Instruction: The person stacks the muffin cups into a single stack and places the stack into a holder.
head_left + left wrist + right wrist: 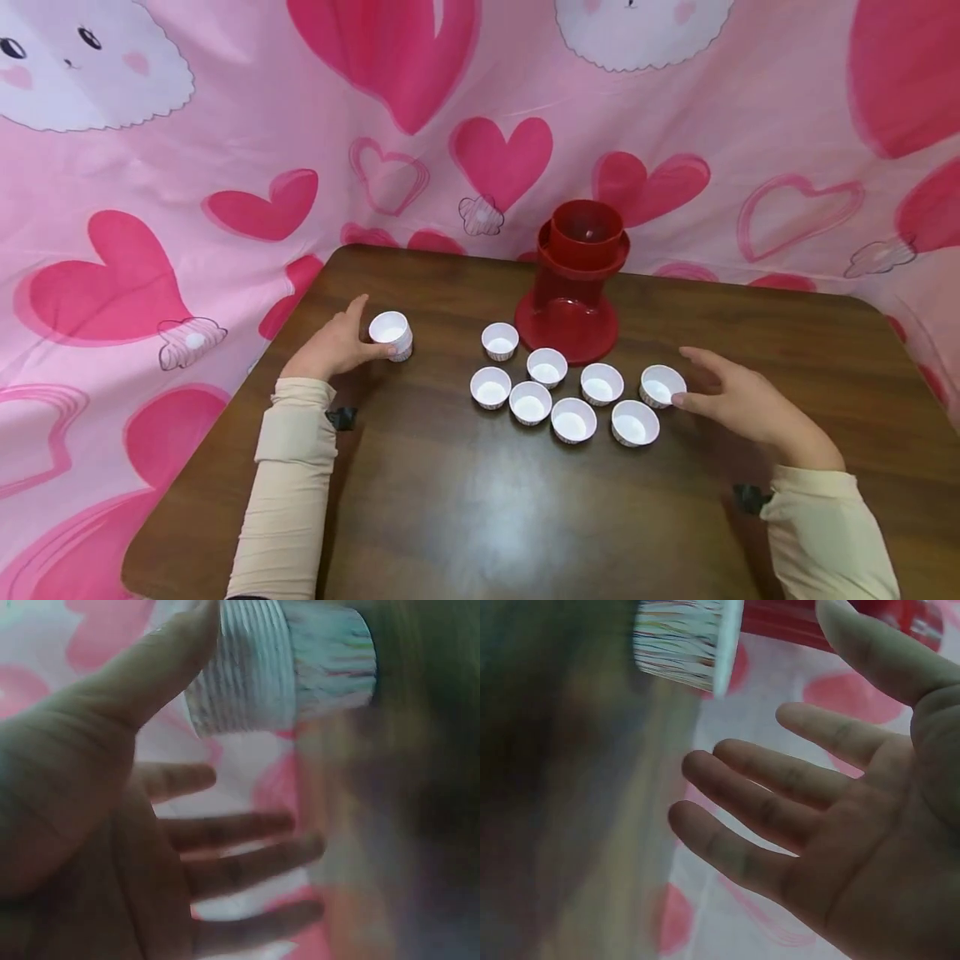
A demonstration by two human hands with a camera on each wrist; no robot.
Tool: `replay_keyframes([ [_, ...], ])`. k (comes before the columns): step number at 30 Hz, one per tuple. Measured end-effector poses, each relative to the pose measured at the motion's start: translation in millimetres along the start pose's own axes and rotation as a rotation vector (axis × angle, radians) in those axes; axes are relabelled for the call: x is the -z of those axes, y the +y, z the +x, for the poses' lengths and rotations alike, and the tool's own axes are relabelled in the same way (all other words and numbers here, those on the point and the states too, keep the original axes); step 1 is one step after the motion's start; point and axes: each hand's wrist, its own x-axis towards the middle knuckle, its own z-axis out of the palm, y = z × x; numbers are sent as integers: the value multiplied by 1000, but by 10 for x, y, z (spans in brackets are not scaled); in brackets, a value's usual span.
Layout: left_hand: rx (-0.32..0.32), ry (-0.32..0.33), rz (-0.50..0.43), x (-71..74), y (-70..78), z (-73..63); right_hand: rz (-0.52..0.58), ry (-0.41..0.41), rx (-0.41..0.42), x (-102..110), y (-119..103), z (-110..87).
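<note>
The table (450,517) spreads before me, the cloth (225,125) behind it. Eight cups (573,423) sit mid-table, the stand (567,323) behind most of them. Well to their left is the stack (401,346), just right of my left hand (335,346). My right hand (750,404) is just beside the rightmost cup (663,387).

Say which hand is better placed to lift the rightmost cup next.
Probably the right: the right hand is close beside the rightmost cup; the left hand is across at the cup stack.
</note>
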Motion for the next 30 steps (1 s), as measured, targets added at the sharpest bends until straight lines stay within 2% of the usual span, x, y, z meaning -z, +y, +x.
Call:
replay_keyframes([
  [2,-12,-27,-64,-22,-98,35,19,-32,1,-58,27,36],
  [4,-39,-24,-110,-62,-140,70,31,-45,3,-106,43,60],
  [9,-111,29,-196,-197,-163,142,-1,-29,30,-189,75,108],
  [19,-188,123,-400,-454,-276,307,-59,11,43,-238,121,177],
  [24,-225,161,-523,-553,-257,387,-76,36,42,-232,127,180],
  [30,-245,191,-678,-506,-29,245,-58,87,55,-220,129,162],
])
